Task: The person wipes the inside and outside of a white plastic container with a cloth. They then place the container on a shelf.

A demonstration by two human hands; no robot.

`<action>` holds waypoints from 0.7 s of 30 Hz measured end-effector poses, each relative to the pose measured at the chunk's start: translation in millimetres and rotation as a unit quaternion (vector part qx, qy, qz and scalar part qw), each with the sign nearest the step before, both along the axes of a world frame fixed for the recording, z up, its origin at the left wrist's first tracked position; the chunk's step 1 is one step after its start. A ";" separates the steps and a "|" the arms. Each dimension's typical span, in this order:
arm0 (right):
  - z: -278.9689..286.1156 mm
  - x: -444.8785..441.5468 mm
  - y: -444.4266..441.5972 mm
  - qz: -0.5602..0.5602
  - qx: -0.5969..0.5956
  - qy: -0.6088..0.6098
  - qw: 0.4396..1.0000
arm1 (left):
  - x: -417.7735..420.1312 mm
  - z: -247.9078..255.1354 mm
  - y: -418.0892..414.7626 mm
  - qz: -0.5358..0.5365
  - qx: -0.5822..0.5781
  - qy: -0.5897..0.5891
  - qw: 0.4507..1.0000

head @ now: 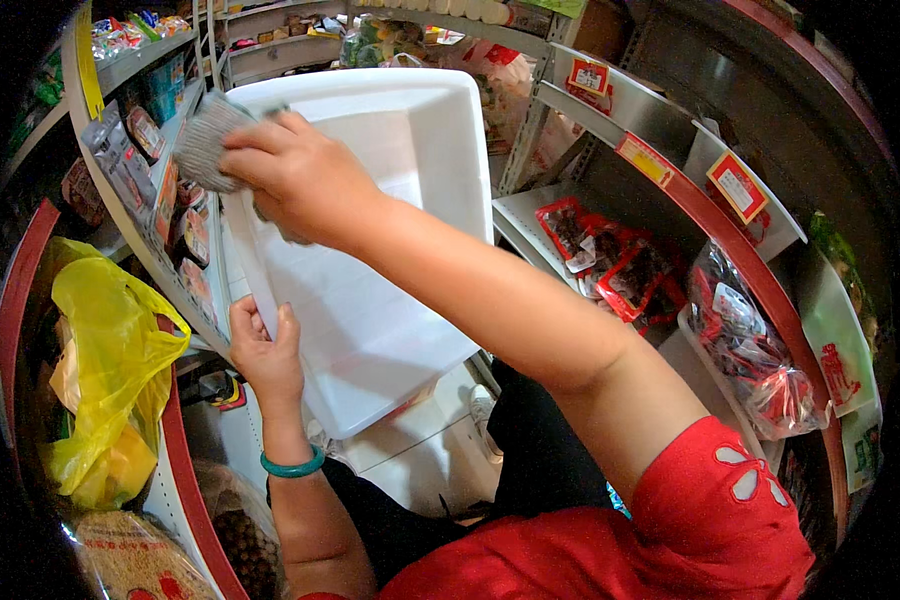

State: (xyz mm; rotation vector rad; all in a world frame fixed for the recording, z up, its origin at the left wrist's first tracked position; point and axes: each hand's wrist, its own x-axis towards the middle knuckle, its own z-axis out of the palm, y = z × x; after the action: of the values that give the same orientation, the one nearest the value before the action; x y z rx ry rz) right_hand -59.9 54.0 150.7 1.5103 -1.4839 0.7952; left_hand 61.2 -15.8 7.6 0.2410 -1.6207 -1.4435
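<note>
A large white plastic bin (360,277) is tilted before me, its inside facing up towards my head. My left hand (266,345), with a green bangle at the wrist, grips the bin's left rim, thumb over the edge. Further up that same rim, my right hand (300,180) holds a bunched grey ribbed cloth (214,142) at the bin's far left corner. My right forearm crosses over the open bin. Whether the cloth touches the rim is hard to tell, as the hand is slightly blurred.
Store shelves close in on both sides. Left stand packaged goods (195,236) and a yellow plastic bag (105,360). Red-edged packets (615,255) lie on the right shelf (525,225), near a clear bag of packets (750,352). White floor tiles (420,457) show below the bin.
</note>
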 end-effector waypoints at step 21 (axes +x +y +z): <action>-12.0 -134.8 42.6 -0.060 -0.302 -0.671 0.674 | 7.7 10.0 -2.2 -0.044 0.017 -0.036 0.998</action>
State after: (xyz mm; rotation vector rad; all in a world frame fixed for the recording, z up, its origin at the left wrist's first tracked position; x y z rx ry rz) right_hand -194.7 96.6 138.7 0.0877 -1.8614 2.3004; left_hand 68.9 -18.1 17.6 0.2470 -1.6830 -1.5462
